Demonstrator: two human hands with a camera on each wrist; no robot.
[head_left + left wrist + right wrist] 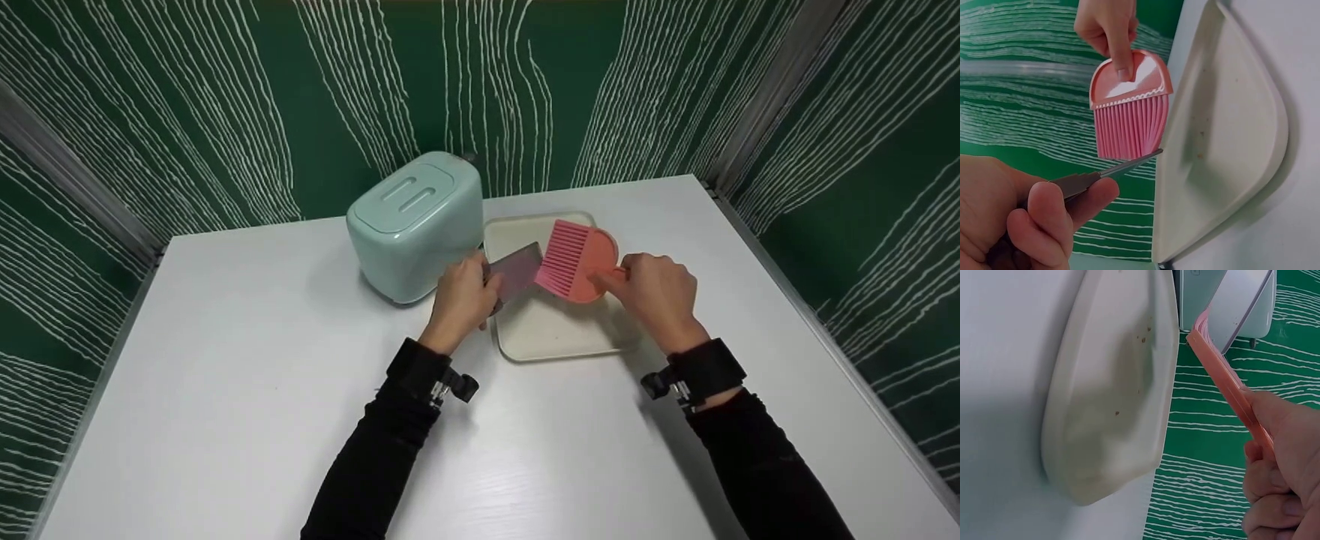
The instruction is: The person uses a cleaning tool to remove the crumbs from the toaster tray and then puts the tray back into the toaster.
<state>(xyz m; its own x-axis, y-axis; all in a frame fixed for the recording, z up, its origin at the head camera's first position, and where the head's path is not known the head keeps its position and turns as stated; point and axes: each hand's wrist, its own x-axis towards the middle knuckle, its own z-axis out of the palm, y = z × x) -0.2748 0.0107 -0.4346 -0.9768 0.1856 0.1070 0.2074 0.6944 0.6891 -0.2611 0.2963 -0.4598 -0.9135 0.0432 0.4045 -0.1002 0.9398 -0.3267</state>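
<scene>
My left hand (465, 296) grips a thin, flat metal crumb tray (516, 271) by its dark grey end. This piece is tilted above the cream tray (525, 354). A silicone brush (581, 262) with pink bristles and a coral back is pinched by its handle in my right hand (661, 296). In the left wrist view the bristle tips (1123, 149) are right at the crumb tray's surface. Small brown crumbs (1143, 340) lie in the cream tray below, seen in the right wrist view.
A mint-green toaster (420, 225) stands close to the left of the cream tray. The white table (247, 390) ends at green walls (360, 90) with white wavy lines. Metal frame posts (772, 90) rise at the corners.
</scene>
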